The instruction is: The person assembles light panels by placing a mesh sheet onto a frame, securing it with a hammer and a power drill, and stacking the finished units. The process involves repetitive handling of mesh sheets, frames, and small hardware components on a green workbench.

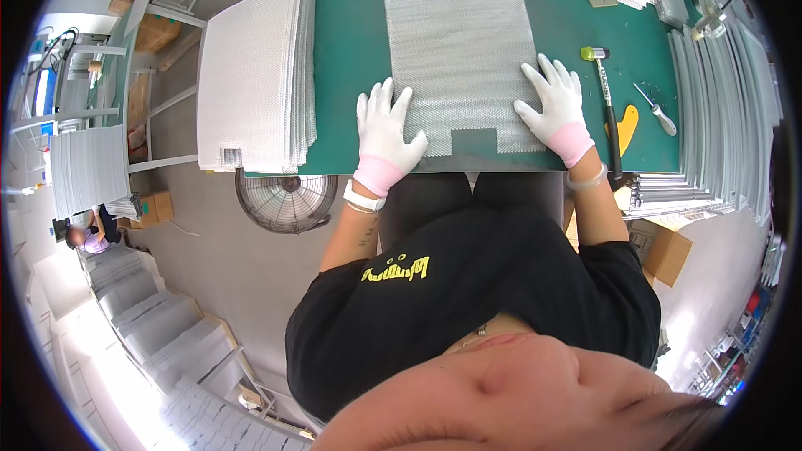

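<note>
We've 1 grey mesh sheet (459, 58) flat mid green table (351, 58), near edge already notched; can't tell if the L stack (251, 75) is finished or waiting, so qty remaining's unclear. Our L hand (387, 132) & R hand (555, 107) lie open, fingers spread, at the sheet's L/R edges, gripping nothing; mesh looks thin, fine-celled, approx rectangular, table smooth

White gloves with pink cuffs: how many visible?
2: one on the left hand, at the left edge of the silvery mesh sheet; one on the right hand, at the sheet's right edge. Others may be hidden: the hands of the distant person are too small to tell.
</note>
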Available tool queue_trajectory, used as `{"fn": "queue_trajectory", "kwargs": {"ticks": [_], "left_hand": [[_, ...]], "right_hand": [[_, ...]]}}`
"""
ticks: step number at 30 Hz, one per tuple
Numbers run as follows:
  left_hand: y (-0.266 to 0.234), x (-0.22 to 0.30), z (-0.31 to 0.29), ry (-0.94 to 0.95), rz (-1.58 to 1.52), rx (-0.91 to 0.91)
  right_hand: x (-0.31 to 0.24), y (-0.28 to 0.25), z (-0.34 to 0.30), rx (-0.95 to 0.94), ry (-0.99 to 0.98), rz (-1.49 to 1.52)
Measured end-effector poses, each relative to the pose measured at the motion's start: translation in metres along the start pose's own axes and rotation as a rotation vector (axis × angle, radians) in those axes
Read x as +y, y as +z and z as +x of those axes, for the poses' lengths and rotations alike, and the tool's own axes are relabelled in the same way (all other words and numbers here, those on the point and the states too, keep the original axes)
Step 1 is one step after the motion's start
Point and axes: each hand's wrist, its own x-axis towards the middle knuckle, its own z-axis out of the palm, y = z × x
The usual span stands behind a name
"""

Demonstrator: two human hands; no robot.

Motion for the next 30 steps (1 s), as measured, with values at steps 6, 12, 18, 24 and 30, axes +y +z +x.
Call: {"fn": "queue_trajectory", "kwargs": {"ticks": [6,12,18,24,30], "left_hand": [[0.002,0.007,0.004,-0.044,0.014,0.078],[-0.001,0.0,0.019,0.013,0.018,-0.048],[-0.006,0.006,0.01,-0.009,0.005,-0.072],[-0.005,0.01,0.001,-0.025,-0.009,-0.042],[-0.003,0.008,0.006,-0.048,-0.042,-0.001]], "right_hand": [[0.024,-0.014,0.046,0.015,-0.065,-0.051],[0.043,0.026,0.217,0.269,-0.35,-0.01],[0.03,0.025,0.277,-0.078,-0.161,-0.455],[0.06,0.015,0.287,0.07,-0.065,-0.406],[-0.019,0.034,0.333,0.028,-0.155,0.065]]}}
